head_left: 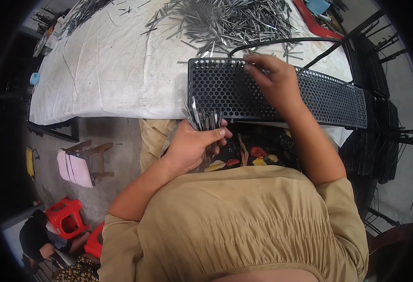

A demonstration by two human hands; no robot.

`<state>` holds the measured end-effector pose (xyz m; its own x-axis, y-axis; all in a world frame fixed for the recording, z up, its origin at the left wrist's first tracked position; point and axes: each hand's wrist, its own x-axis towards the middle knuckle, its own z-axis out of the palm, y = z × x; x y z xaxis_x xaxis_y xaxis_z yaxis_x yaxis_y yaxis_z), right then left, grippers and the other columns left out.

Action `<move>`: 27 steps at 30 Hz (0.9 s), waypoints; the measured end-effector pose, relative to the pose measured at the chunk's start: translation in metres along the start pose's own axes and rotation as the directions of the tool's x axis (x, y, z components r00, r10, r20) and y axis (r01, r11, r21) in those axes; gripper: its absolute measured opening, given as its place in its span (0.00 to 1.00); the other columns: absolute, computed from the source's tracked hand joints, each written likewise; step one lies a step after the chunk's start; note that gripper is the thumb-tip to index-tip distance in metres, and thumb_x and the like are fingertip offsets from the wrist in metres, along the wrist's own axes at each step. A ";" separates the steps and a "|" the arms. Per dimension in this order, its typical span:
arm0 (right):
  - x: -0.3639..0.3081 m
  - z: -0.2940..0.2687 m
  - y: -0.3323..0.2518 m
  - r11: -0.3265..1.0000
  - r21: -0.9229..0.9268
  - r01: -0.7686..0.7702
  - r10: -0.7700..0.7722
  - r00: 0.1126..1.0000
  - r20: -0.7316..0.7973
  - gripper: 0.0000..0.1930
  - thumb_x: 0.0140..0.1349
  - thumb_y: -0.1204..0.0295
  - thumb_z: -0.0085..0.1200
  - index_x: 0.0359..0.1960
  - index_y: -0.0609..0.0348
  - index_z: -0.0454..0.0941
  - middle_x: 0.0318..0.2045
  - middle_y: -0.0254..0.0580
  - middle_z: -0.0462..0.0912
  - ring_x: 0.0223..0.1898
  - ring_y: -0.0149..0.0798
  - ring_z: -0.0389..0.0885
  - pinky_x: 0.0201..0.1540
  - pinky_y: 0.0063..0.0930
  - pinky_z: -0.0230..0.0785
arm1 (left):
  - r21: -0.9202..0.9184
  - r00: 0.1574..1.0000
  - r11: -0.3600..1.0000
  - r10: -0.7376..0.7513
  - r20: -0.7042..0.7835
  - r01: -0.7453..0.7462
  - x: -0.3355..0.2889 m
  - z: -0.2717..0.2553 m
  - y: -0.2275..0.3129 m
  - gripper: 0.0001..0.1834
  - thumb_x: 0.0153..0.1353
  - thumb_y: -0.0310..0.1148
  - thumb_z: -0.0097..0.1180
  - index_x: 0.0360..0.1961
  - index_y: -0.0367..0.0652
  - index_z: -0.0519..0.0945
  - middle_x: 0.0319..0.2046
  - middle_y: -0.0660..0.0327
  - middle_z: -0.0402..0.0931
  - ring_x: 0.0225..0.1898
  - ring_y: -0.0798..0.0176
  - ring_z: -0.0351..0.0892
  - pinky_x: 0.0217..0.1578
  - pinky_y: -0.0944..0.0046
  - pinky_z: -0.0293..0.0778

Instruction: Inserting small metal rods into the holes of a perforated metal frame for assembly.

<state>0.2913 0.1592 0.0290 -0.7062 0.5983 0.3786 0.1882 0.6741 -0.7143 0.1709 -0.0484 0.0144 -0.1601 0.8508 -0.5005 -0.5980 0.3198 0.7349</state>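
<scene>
My left hand (199,141) is closed round a bundle of slim flat metal strips (202,115), which stand upright and fan out above my thumb. It is just below the near left part of a long black rack (220,89) full of round holes. At the rack's far edge, my right hand (277,80) has thumb and fingers pinched together over the holes. Whatever those fingertips hold is too small to make out. Several small dark pieces (211,63) sit along the far row of holes, left of my right hand.
A big heap of similar metal strips (244,21) lies on the white cloth-covered table (112,70) beyond the rack. A black bent bar (286,42) runs behind it. A red curved piece (314,21) lies far right. A padded stool (77,167) and red stools (65,216) stand left, near another person (37,237).
</scene>
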 end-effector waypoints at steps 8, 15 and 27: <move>-0.040 0.014 -0.049 0.629 0.471 -0.619 0.265 0.740 0.619 0.12 0.59 0.80 0.61 0.44 0.68 0.79 0.30 0.35 0.82 0.29 0.25 0.80 0.30 0.18 0.73 | -0.063 0.995 0.994 0.091 0.046 -0.088 0.001 0.008 -0.002 0.09 0.61 0.24 0.59 0.42 0.38 0.79 0.34 0.59 0.82 0.31 0.67 0.80 0.23 0.71 0.72; -0.047 0.020 -0.043 0.450 0.643 -0.619 0.359 0.785 0.505 0.07 0.61 0.81 0.58 0.40 0.66 0.78 0.30 0.33 0.81 0.29 0.24 0.78 0.33 0.17 0.72 | -0.022 0.997 0.999 0.031 -0.071 -0.032 0.001 0.012 0.000 0.10 0.62 0.25 0.56 0.45 0.38 0.77 0.32 0.59 0.81 0.28 0.68 0.77 0.20 0.73 0.67; -0.048 0.020 -0.048 0.655 0.535 -0.533 0.281 0.830 0.482 0.11 0.60 0.82 0.57 0.45 0.67 0.78 0.27 0.35 0.81 0.24 0.24 0.77 0.27 0.20 0.72 | 0.060 0.999 0.998 0.022 -0.044 -0.019 0.001 0.012 -0.001 0.08 0.61 0.26 0.57 0.42 0.40 0.79 0.30 0.62 0.81 0.25 0.71 0.77 0.17 0.74 0.65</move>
<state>0.3025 0.0890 0.0332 -0.8621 0.4770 -0.1709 0.1347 -0.1093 -0.9848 0.1810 -0.0426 0.0186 -0.2077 0.8383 -0.5041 -0.5467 0.3279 0.7705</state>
